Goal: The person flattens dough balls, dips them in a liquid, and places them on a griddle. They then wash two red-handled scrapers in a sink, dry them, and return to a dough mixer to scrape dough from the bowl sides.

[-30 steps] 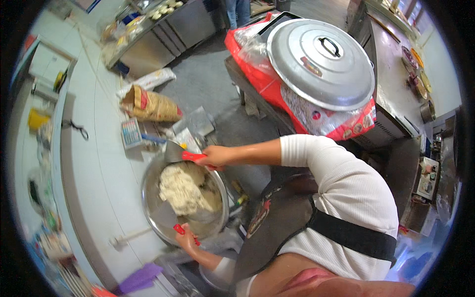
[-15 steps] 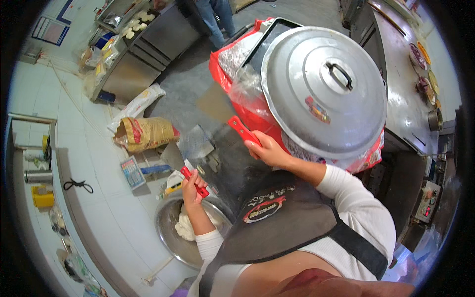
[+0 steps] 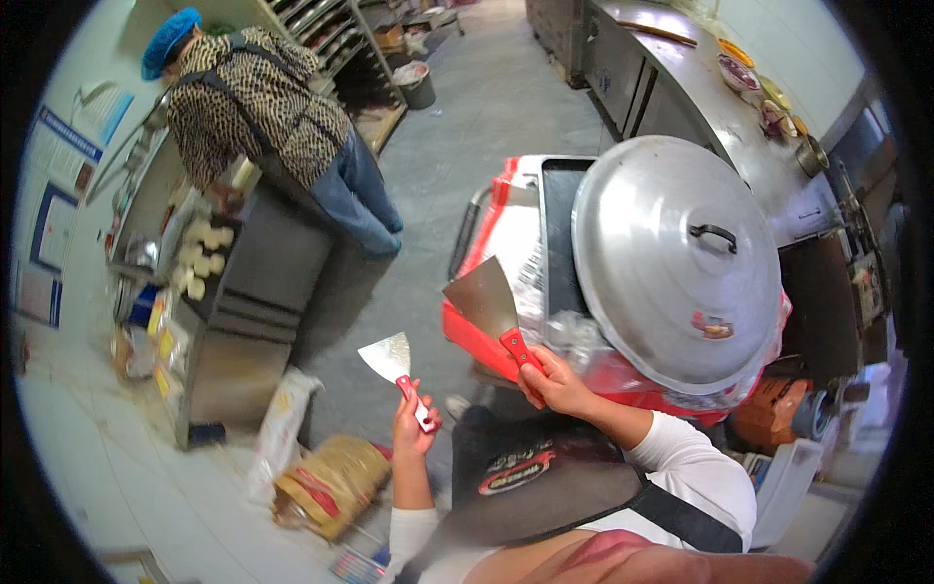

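My left hand (image 3: 414, 431) is wrapped round the red handle of a small scraper (image 3: 389, 358), whose pale, smeared blade points up and away. In my right hand (image 3: 561, 383) is a larger scraper (image 3: 486, 300) with a red riveted handle and a wide metal blade. That blade overlaps the red-and-white plastic cover beyond it in the picture; whether it touches I cannot tell. Right of my right hand lies a big round metal lid (image 3: 671, 263) with a black handle. A dark tray (image 3: 561, 234) shows beside the lid.
A co-worker (image 3: 263, 107) in a blue cap stands at a metal counter (image 3: 258, 282) at far left, near several pale dough pieces (image 3: 199, 255). A brown sack (image 3: 331, 484) lies on the floor lower left. A steel worktop (image 3: 662, 68) with bowls runs along the right.
My view has swung up and left, bringing the co-worker in and leaving the dough bowl out of sight. Both scrapers are raised forward, their blades now plainly visible.
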`<state>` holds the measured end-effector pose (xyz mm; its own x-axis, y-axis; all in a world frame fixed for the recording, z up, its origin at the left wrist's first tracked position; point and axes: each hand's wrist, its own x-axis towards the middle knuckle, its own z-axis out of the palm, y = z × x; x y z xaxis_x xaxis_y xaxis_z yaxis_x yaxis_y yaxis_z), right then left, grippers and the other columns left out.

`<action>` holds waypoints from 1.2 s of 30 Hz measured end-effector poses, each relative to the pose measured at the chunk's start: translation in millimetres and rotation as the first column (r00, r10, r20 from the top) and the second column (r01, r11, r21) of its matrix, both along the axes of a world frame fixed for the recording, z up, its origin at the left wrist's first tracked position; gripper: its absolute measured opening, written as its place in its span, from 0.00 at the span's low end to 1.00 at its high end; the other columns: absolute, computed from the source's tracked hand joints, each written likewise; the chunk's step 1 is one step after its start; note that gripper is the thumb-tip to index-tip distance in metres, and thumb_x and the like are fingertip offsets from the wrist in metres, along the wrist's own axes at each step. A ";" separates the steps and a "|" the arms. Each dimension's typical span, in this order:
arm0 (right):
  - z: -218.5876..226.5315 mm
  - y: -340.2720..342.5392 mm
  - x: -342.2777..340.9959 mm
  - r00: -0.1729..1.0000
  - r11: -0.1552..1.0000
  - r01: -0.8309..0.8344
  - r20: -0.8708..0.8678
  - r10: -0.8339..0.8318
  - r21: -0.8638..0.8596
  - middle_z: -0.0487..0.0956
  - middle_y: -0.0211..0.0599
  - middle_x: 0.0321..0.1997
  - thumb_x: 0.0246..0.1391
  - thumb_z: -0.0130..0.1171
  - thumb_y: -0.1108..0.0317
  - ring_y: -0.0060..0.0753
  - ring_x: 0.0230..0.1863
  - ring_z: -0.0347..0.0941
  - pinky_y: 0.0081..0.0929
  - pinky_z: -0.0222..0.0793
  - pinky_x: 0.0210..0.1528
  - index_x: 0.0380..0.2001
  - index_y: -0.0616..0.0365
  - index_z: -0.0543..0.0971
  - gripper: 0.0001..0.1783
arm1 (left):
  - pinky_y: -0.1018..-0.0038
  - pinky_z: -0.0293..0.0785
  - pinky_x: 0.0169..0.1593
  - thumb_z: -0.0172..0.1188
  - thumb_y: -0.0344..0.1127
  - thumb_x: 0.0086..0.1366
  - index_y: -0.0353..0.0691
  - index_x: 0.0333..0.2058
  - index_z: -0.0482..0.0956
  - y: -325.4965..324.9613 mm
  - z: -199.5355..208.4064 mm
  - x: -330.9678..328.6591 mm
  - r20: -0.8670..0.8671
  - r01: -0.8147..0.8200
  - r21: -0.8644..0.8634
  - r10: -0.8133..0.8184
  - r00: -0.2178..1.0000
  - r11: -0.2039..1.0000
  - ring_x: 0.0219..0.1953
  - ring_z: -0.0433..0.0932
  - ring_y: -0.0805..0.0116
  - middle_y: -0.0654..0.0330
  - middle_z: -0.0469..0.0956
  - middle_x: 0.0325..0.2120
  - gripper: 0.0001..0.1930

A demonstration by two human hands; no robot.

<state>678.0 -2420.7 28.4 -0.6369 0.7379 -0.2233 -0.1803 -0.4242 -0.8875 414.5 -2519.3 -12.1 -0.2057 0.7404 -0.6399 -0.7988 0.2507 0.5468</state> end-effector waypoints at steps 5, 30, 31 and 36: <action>27.3 66.7 -117.2 0.914 0.715 0.254 0.080 -0.397 0.652 0.69 0.29 0.22 0.60 0.46 0.63 0.18 0.19 0.63 0.17 0.60 0.21 0.50 0.60 0.66 0.18 | 0.80 0.62 0.17 0.45 0.42 0.67 0.42 0.50 0.64 43.4 45.0 -93.5 -0.514 0.199 0.067 -0.137 0.847 0.978 0.15 0.64 0.79 0.66 0.65 0.20 0.16; 99.0 374.2 -204.9 0.680 0.678 0.691 0.090 -0.727 0.251 0.71 0.27 0.18 0.57 0.51 0.63 0.14 0.13 0.62 0.11 0.55 0.14 0.42 0.61 0.72 0.14 | 0.82 0.57 0.10 0.47 0.37 0.66 0.39 0.42 0.62 511.7 76.6 -269.1 -0.632 0.775 -0.014 -0.606 0.483 0.632 0.10 0.64 0.77 0.53 0.76 0.29 0.10; 108.0 390.8 -202.5 0.645 0.641 0.754 0.022 -0.764 0.144 0.71 0.28 0.18 0.57 0.50 0.62 0.13 0.12 0.62 0.10 0.54 0.13 0.42 0.61 0.72 0.14 | 0.82 0.57 0.10 0.47 0.36 0.66 0.39 0.42 0.62 529.2 81.7 -266.9 -0.653 0.801 0.085 -0.574 0.494 0.593 0.10 0.64 0.77 0.53 0.76 0.29 0.10; 130.2 472.8 -195.9 0.453 0.524 0.741 0.264 -0.852 0.420 0.70 0.24 0.17 0.56 0.52 0.66 0.12 0.13 0.59 0.12 0.52 0.13 0.45 0.62 0.73 0.15 | 0.82 0.56 0.11 0.48 0.35 0.65 0.40 0.44 0.62 649.8 99.3 -247.1 -0.626 0.807 0.265 -0.543 0.561 0.528 0.11 0.63 0.77 0.55 0.75 0.28 0.11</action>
<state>482.0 -1947.8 158.7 0.3689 0.9280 -0.0519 0.0447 -0.0735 -0.9963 167.4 -1869.5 87.2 0.3625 0.9207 -0.1448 -0.1434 0.2086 0.9674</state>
